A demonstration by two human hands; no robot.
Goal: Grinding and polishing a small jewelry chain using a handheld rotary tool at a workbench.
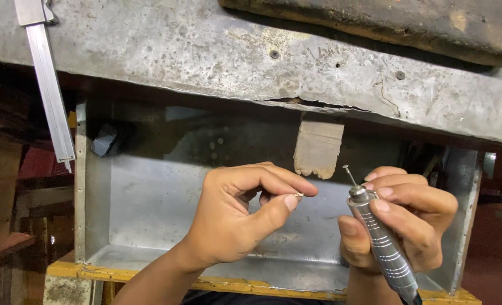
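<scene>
Left hand (234, 217): closed in a pinch – thumb and forefinger tips met on a tiny pale metal piece (299, 195); other fingers curled in behind. Wrist came up from the bottom edge, palm turned twd the right hand.

Metal piece: sat right at the left fingertips, just a sliver showing past the thumb nail – too small to tell its shape. Near the tool's tip, not touching it.

Right hand (406, 223): wrapped shut around a slim grey rotary handpiece (381, 245), thumb on the near side, fingers folded over the top end by the collar.

Handpiece: ribbed metal barrel w/ pale rings, ran from the right fist down to the bottom edge of view, tilted. A thin bur (348, 175) stuck up out of the collar above the right fingers, its small head pointing up-left, twd the left hand's pinch but apart from it.

Metal tray (149, 197): dull sheet-metal drawer directly behind and under both hands, open side facing the person, yellow-painted front edge (92, 272) below the left wrist.

Bench top (206, 51): worn, scratched grey metal slab above both hands, cracked along its lower edge.

Wooden peg (317, 148): chipped pale block hanging under the slab, just above the gap betw. the two hands.

Metal strip (50, 85): bright flat bar, well up and left of the left hand, hanging down off the slab.
</scene>
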